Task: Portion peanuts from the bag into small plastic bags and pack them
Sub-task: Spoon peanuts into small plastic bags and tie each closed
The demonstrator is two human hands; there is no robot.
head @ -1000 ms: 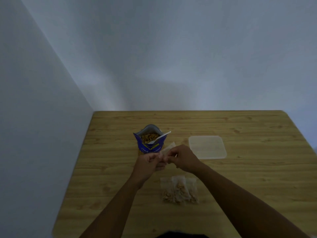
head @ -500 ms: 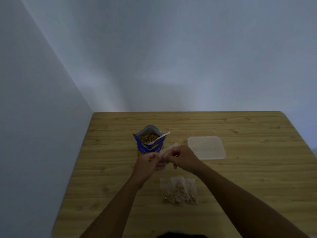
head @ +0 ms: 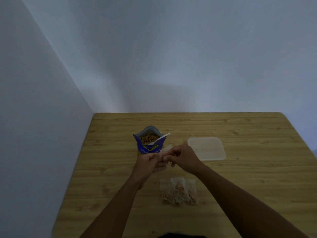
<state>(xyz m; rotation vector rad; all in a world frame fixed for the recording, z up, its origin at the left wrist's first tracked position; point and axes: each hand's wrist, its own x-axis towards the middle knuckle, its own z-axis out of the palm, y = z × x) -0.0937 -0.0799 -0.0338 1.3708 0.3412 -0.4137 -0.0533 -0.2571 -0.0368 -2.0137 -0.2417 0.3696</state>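
Tabletop (head: 257, 186) holds one peanut bag (head: 148, 147), three filled packets (head: 178, 193); left hand (head: 147, 164) and right hand (head: 183, 158) pinch one baggie (head: 165, 150).

A wooden table (head: 257, 177) stands in a corner of plain, seemingly pale blue-grey walls (head: 154, 57), dimly lit

Beyond my grip I see the peanut bag (head: 148, 148), blue with yellow lettering, grey-lined, holding tan peanuts (head: 149, 139) and a white spoon (head: 163, 136). In the grip, the small bag (head: 165, 149) is clear. Right of it, a frosted lid (head: 205, 148); underneath, a honey wood-grain table (head: 257, 177).
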